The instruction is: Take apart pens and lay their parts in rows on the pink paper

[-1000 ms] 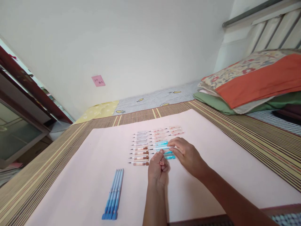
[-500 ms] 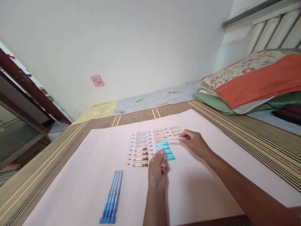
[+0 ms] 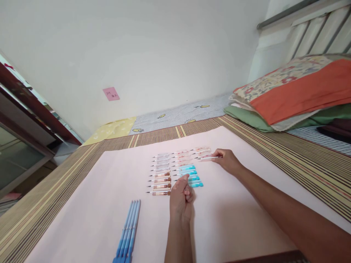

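My right hand (image 3: pixel 226 160) pinches the right end of a slim white pen (image 3: pixel 205 158), its dark tip pointing left, low over the paper. Above it in the view lie pale pens with orange-pink marks (image 3: pixel 201 149). Closed with the fingers curled in, my left hand (image 3: pixel 181 193) rests near the turquoise-ended pens (image 3: pixel 196 178) and covers part of them; whatever it holds is hidden. To its left lie brown-ended pens (image 3: pixel 161 180), below a group of clear, greyish pens (image 3: pixel 161 160).
A large pale pink sheet (image 3: pixel 90 204) covers much of a striped mat (image 3: pixel 153 137). Several blue pens (image 3: pixel 128 230) lie side by side at the front left. Folded bedding (image 3: pixel 296 91) is piled at the right, and a pink note (image 3: pixel 111 94) sticks to the wall.
My right hand has lowered the white pen to just beside the pale orange-pink pens. My left hand stays closed in nearly the same place. The whole view has shifted slightly.
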{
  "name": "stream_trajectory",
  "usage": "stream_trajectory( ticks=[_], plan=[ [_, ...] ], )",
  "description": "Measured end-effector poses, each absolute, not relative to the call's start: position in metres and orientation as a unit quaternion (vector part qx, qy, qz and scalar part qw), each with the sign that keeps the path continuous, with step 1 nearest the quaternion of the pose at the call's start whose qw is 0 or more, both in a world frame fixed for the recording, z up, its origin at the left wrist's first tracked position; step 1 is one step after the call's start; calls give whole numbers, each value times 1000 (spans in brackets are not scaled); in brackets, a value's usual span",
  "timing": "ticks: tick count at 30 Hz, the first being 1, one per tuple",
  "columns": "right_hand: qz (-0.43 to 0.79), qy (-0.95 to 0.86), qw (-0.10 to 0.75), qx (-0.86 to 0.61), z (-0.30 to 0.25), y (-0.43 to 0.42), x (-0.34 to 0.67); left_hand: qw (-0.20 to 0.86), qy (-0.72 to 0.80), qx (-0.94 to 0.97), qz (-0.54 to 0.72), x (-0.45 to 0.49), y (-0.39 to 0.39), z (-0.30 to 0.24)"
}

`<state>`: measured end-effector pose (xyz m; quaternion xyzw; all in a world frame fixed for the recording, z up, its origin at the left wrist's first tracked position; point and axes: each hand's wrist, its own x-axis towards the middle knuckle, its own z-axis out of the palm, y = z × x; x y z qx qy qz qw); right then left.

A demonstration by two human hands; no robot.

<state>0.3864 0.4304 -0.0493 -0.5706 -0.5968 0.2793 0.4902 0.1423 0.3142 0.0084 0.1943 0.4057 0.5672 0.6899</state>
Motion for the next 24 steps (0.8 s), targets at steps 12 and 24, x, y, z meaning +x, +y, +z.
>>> stream_trajectory(
  ticks=[12, 24],
  plan=[
    [220, -620, 493, -569, -55, 437, 389, 689, 413, 184, 566, 144, 313, 10],
    [200, -614, 507, -571, -61, 434, 388, 688, 408, 188, 570, 144, 313, 8]
  ],
)
